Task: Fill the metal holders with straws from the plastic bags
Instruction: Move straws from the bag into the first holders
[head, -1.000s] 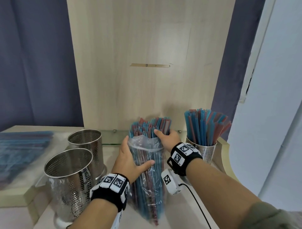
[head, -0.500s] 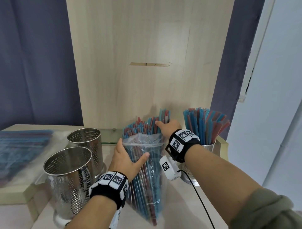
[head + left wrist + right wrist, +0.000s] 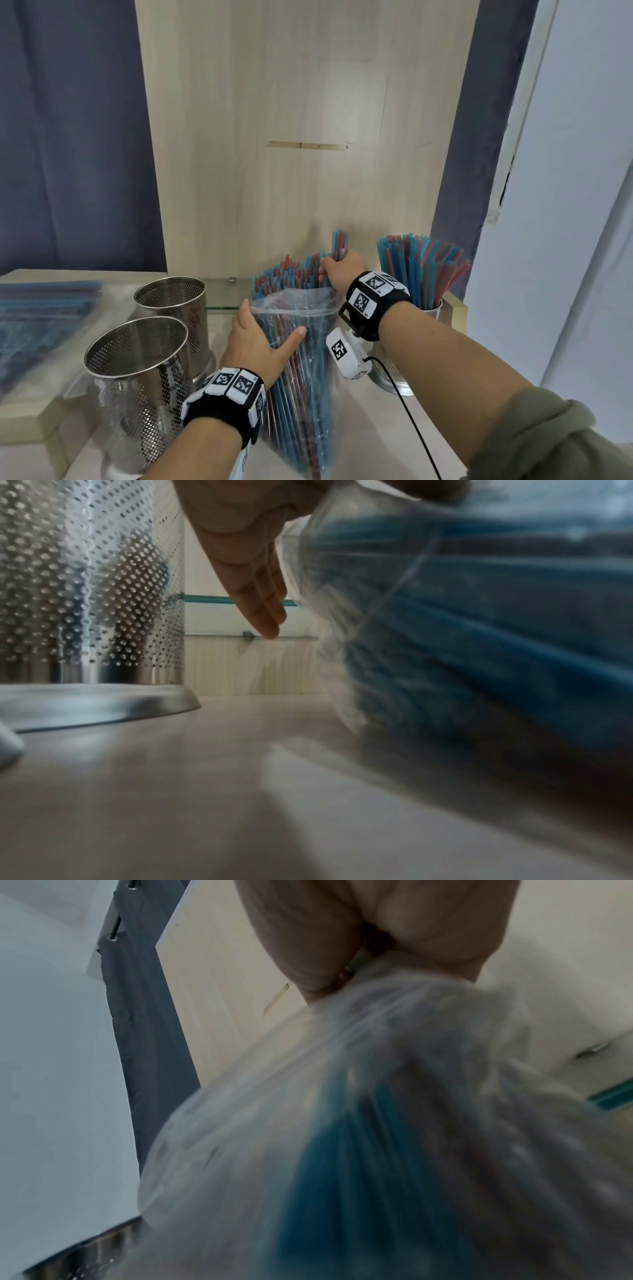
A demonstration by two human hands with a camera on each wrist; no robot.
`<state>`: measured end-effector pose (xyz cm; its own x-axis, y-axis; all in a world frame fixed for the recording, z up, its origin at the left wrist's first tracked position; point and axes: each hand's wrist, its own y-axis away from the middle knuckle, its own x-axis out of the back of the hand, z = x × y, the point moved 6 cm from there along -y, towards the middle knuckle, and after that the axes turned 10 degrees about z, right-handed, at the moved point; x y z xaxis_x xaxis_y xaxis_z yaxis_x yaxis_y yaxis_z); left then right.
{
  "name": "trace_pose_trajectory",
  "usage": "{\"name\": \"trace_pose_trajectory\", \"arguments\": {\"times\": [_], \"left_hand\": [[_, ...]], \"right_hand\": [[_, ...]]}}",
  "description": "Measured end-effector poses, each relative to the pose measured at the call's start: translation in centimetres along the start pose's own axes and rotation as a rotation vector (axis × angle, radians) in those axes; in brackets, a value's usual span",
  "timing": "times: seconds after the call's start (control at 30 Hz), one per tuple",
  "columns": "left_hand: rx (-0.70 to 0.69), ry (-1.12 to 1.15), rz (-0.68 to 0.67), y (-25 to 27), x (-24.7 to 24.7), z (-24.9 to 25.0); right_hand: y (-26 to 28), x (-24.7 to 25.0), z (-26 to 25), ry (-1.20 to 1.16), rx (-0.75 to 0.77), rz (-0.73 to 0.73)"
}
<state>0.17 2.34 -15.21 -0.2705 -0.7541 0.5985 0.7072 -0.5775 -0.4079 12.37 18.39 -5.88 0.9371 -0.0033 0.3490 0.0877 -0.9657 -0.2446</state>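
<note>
Head view: left hand [image 3: 253, 342] cups the bag [image 3: 308, 346] of straws [image 3: 291, 277], fingers straight; right hand [image 3: 342, 274] pinches several. Full holder [image 3: 394, 371] at 3 o'clock, empty holders [image 3: 137, 370] at 9.

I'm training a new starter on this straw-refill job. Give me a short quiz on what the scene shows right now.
1. True or false: no straws show in the near holder or the far holder, both left of the plastic bag.
2. The right hand grips: A) the bag's rim; B) a few straws poking above the bag; C) nothing.
3. Which hand rests against the bag's side?
Key: 1 true. 2 B. 3 the left hand.
</note>
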Motion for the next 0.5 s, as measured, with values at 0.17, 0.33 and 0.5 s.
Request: {"name": "trace_pose_trajectory", "arguments": {"times": [0.17,0.33,0.5], "left_hand": [[0.008,-0.021,-0.001,-0.07,-0.11,-0.09],[0.001,-0.024,-0.011,-0.02,-0.10,0.10],[0.004,-0.027,-0.009,-0.02,0.00,0.09]], "right_hand": [[0.39,0.02,0.33,0.172,-0.087,-0.027],[0.75,0.59,0.67,0.355,-0.115,-0.133],[0.71,0.60,0.49,0.281,-0.129,-0.049]]}}
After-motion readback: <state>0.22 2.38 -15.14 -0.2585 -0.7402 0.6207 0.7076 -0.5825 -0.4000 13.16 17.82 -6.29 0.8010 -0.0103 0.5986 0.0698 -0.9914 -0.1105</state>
